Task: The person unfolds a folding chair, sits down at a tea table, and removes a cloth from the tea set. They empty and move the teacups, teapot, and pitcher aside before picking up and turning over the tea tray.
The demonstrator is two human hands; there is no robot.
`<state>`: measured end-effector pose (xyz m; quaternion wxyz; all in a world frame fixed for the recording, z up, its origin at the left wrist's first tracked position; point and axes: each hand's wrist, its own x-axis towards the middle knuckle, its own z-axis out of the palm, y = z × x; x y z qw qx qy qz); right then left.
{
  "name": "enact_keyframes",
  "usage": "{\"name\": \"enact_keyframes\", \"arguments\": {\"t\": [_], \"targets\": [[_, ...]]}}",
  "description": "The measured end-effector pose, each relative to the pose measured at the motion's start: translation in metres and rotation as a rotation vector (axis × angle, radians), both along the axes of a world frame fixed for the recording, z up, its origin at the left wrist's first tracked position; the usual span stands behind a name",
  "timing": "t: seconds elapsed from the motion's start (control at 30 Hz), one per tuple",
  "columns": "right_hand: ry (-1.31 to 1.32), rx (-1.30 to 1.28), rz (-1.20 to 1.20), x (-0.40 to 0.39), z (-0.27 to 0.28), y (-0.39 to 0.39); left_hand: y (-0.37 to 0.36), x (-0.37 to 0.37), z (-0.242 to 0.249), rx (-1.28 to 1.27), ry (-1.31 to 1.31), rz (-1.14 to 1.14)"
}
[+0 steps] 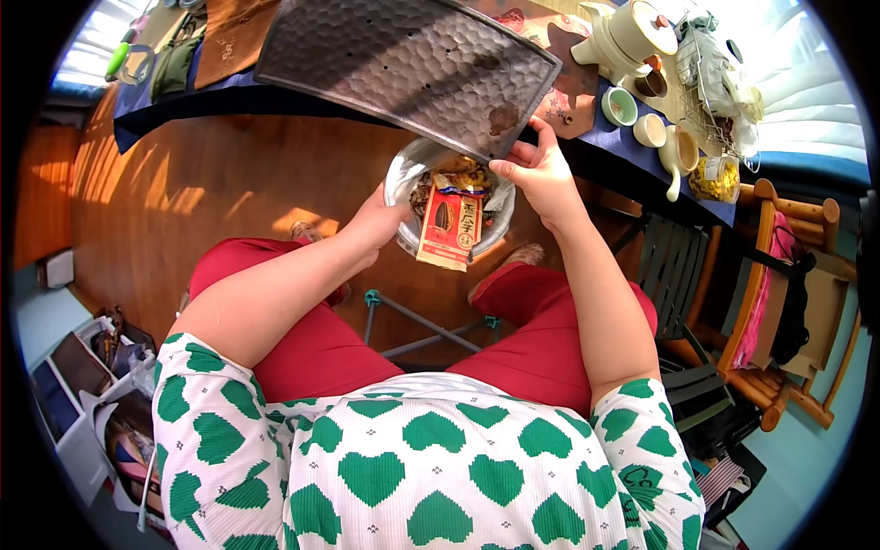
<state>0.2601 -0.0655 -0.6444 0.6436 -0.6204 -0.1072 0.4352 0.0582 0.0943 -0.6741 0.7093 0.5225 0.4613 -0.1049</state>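
My left hand [378, 223] is closed on the left rim of a round metal-looking trash bin [397, 180], low between my knees. Inside it a red and cream sunflower seed packet [449, 225] leans against the near rim, over crumpled wrappers [465, 174] and dark scraps. My right hand [541, 174] grips the near right corner of a dark, dimpled rectangular tea tray [403, 69]. That tray hangs tilted over the table's near edge, its corner above the bin's far rim. Brownish wet-looking patches show on its right part. The fingers under the tray are partly hidden.
On the blue-clothed table [174, 117] stand a white kettle [632, 37], a green cup [620, 106], a cream pitcher [676, 158] and a yellow-filled jar [715, 178]. Wooden chair [761, 284] at right; storage boxes [78, 385] at left. Stool legs [412, 316] beneath me.
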Motion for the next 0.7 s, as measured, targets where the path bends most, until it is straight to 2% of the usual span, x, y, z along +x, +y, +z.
{"name": "enact_keyframes", "arguments": {"t": [0.7], "targets": [[0.008,0.022,-0.003,-0.0004,-0.0007,-0.0002,0.0024,0.001,0.001,-0.037,0.016,0.017]]}}
